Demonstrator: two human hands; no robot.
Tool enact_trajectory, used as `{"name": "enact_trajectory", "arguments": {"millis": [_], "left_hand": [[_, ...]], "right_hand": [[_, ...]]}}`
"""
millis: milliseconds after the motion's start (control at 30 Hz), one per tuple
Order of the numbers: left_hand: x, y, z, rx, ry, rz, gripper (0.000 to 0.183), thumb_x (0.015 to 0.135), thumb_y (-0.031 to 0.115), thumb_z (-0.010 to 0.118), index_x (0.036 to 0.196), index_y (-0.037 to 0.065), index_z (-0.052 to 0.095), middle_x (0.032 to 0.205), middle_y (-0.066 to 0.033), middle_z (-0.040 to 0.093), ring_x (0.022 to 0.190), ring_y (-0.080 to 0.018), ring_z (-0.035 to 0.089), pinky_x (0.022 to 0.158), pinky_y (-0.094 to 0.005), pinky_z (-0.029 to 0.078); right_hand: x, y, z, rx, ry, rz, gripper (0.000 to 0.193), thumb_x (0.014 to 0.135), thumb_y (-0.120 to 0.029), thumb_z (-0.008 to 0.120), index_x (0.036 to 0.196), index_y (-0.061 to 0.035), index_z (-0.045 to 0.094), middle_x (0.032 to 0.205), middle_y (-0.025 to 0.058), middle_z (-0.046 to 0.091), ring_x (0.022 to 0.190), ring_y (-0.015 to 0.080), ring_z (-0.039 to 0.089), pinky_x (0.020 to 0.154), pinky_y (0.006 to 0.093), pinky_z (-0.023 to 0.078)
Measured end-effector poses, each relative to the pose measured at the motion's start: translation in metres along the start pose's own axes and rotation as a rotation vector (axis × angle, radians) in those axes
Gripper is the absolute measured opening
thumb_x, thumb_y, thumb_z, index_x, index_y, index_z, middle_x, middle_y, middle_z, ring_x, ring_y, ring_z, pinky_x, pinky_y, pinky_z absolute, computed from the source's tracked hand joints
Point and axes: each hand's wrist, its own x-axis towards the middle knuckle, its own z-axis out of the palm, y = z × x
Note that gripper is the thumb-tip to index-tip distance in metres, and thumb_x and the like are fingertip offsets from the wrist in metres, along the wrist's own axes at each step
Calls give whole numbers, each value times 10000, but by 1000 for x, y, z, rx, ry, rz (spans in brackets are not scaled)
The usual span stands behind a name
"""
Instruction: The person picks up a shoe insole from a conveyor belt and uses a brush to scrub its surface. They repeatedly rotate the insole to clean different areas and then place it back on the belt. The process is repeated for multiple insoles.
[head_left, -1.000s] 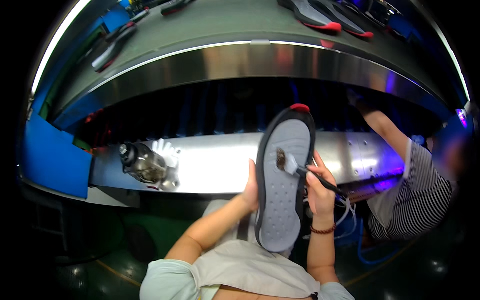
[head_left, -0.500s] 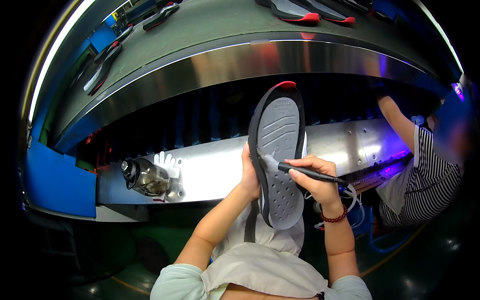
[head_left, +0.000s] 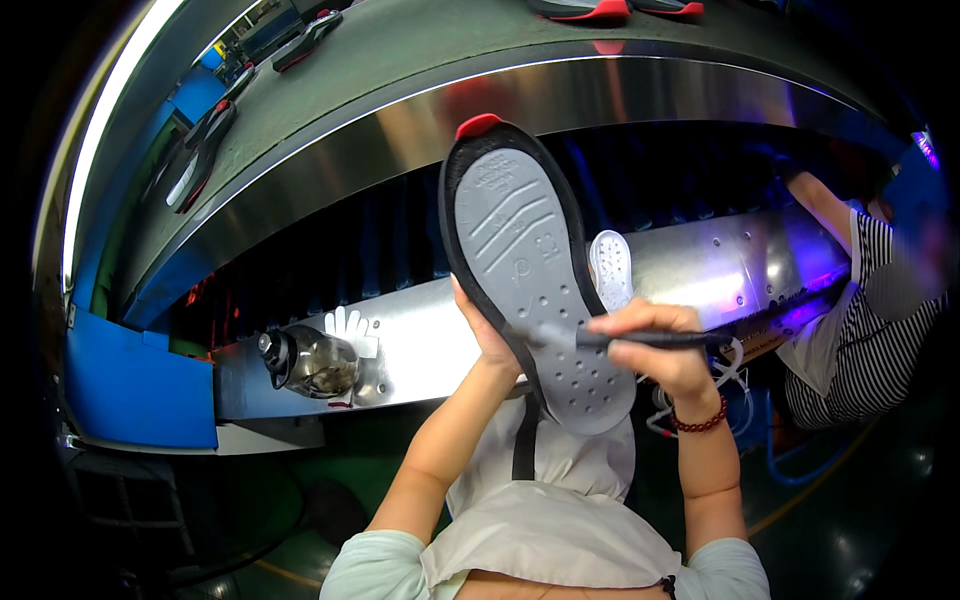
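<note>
My left hand (head_left: 484, 335) grips a shoe sole (head_left: 515, 235) by its left side, the thumb along the rim. The sole has a grey inner face with small holes toward the heel, a black sidewall and a red toe tip. It is held up with the toe pointing away and slightly left. In my right hand (head_left: 668, 348) is a black-handled brush (head_left: 590, 340), pinched between thumb and fingers. Its pale bristles, blurred, lie over the middle of the grey face, near the left rim.
Beyond the sole runs a green conveyor belt (head_left: 400, 65) with a steel edge, carrying more soles. On the metal ledge (head_left: 430, 340) are a dark bottle (head_left: 315, 362), a white glove (head_left: 350, 328) and a white perforated piece (head_left: 611, 268). Another person in stripes (head_left: 865, 360) works at right, near white cables (head_left: 738, 372).
The sole's toe has swung left and the sole appears larger. The brush has moved across it toward the heel part. The white perforated piece now shows more fully beside the sole.
</note>
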Motion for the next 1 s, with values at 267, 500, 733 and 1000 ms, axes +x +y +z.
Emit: {"name": "enact_trajectory", "arguments": {"millis": [267, 500, 733, 1000], "left_hand": [[3, 12, 22, -132, -188, 64, 954, 659, 766, 284, 1271, 35, 264, 1141, -281, 400, 1005, -397, 447, 858, -471, 379], [8, 19, 31, -171, -338, 151, 948, 668, 754, 299, 1266, 20, 256, 1124, -299, 402, 993, -409, 449, 853, -471, 384], [15, 25, 33, -126, -375, 183, 954, 674, 749, 303, 1277, 14, 232, 1141, -308, 387, 1018, -414, 437, 856, -480, 387], [20, 32, 41, -62, -319, 214, 997, 642, 795, 227, 1272, 23, 241, 1112, -291, 419, 970, -391, 481, 848, -462, 397]], "right_hand": [[2, -2, -10, -247, -261, -180, 204, 627, -10, 658, 830, -32, 648, 820, 60, 645, 700, 116, 551, 724, 222, 350], [-7, -3, -6, -529, -220, -225, 209, 601, -47, 684, 808, -62, 660, 834, 61, 646, 640, 87, 540, 671, 218, 319], [-7, 10, -16, -456, -89, -199, 209, 637, -27, 661, 845, -30, 648, 800, 62, 645, 668, 96, 564, 666, 239, 382], [-13, 12, -16, -280, -5, -126, 202, 634, -4, 658, 831, -46, 642, 874, 65, 639, 787, 128, 581, 750, 263, 372]]}}
